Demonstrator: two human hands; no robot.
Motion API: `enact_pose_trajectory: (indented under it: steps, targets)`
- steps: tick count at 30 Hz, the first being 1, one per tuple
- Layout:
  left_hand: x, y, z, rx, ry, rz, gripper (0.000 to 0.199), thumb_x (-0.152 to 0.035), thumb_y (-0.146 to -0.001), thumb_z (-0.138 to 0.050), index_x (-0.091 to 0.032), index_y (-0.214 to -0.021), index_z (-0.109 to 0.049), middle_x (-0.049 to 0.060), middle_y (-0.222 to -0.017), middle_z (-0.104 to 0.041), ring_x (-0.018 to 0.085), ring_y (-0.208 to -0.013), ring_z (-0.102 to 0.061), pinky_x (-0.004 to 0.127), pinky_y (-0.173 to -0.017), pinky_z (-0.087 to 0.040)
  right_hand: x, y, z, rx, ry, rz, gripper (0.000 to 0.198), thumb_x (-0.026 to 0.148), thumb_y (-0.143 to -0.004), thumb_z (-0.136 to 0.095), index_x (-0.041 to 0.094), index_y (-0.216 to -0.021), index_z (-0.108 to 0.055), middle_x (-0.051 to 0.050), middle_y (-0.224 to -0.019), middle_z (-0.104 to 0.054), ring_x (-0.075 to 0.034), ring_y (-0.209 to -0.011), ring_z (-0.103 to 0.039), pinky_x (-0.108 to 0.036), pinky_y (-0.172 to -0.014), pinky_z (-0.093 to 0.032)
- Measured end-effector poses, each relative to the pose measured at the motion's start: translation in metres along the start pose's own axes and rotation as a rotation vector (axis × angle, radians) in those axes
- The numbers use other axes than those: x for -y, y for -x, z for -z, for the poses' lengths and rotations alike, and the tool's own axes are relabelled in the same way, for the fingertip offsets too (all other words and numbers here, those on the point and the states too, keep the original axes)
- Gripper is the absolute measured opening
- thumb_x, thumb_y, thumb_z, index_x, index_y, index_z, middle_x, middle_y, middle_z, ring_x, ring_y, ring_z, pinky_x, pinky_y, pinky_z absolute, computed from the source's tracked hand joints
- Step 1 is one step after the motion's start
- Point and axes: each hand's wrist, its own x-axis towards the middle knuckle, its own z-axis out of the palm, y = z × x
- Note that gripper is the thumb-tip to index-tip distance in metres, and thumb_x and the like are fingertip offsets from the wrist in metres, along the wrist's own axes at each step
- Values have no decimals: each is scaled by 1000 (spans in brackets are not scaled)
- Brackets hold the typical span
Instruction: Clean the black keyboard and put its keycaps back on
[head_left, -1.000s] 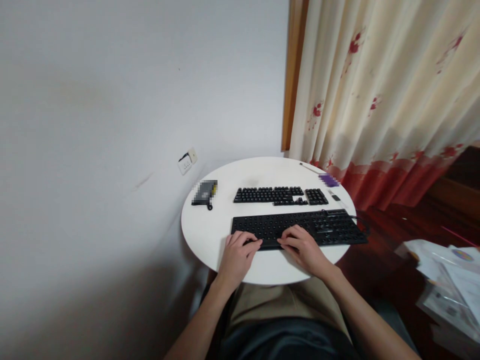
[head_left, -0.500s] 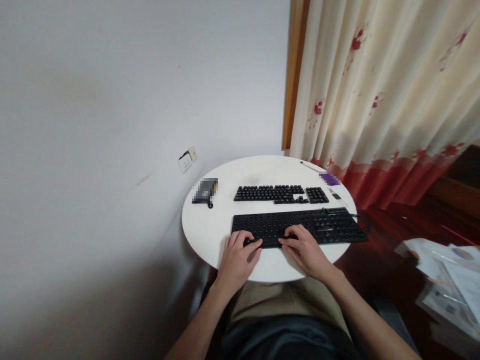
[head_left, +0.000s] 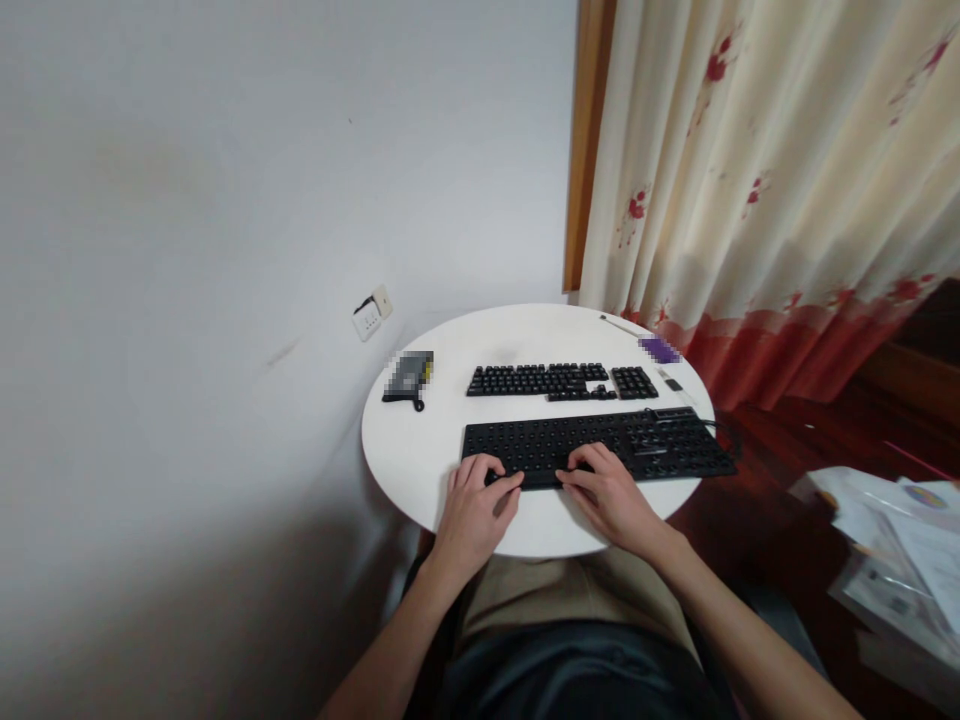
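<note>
A black keyboard base [head_left: 525, 447] stripped of most keycaps lies near the front of the round white table [head_left: 420, 470], its switches showing. At its front edge a long smooth black bar, apparently the space bar [head_left: 540, 479], spans the gap between my hands. My left hand [head_left: 474, 500] has its fingers curled and thumb pressed at the bar's left end. My right hand [head_left: 606, 490] pinches at the right end, fingers bent over the base. The fingertips partly hide the contact. Behind the base, loose black keycaps [head_left: 536, 380] lie in keyboard order, with a number pad block [head_left: 634, 382] beside them.
A blurred dark packet [head_left: 409, 375] lies at the table's left. On the right are a purple item [head_left: 658, 349], a thin tool [head_left: 619, 327] and a small dark piece [head_left: 673, 384]. The base's right end overhangs the table edge. Papers and plastic bags [head_left: 892, 530] lie at the right.
The view has tilted slightly, so the table sits a little higher in the picture. Both hands keep nearly the same grip and place on the keyboard.
</note>
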Motion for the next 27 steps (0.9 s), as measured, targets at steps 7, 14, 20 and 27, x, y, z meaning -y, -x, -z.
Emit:
enact_pose_trajectory:
  steps: [7,14,20,27]
  targets:
    - [1,-4,0,-13,15,-11,22,-19,-88,-64,-29,-104,-75,6,-104,-59,24,-105,-54,42,-89,-45,2,1,-3,-24,-11,-25,22,20,-96,-54,22,-104,-74,-11,-104,-61,-26,-101,-53,-43,-85,-49]
    - [5,2,-2,-136,64,32,36,-9,-87,-55,-26,-115,-70,8,-116,-60,25,-113,-53,44,-97,-45,-4,4,-7,-245,-160,-110,24,19,-94,-54,21,-107,-73,-12,-109,-59,-27,-105,-54,-46,-91,-51]
    - [8,5,-4,-129,34,47,41,3,-79,-50,-24,-100,-73,8,-114,-61,27,-113,-53,45,-97,-45,-7,7,-12,-221,-128,-96,34,2,-81,-51,20,-97,-75,-11,-104,-61,-27,-102,-53,-47,-88,-52]
    - [8,3,-4,-91,33,59,39,4,-79,-49,-22,-95,-73,7,-111,-61,26,-113,-53,45,-95,-45,-9,8,-13,-176,-64,-99,44,-6,-78,-46,19,-98,-76,-10,-101,-63,-26,-100,-53,-46,-86,-52]
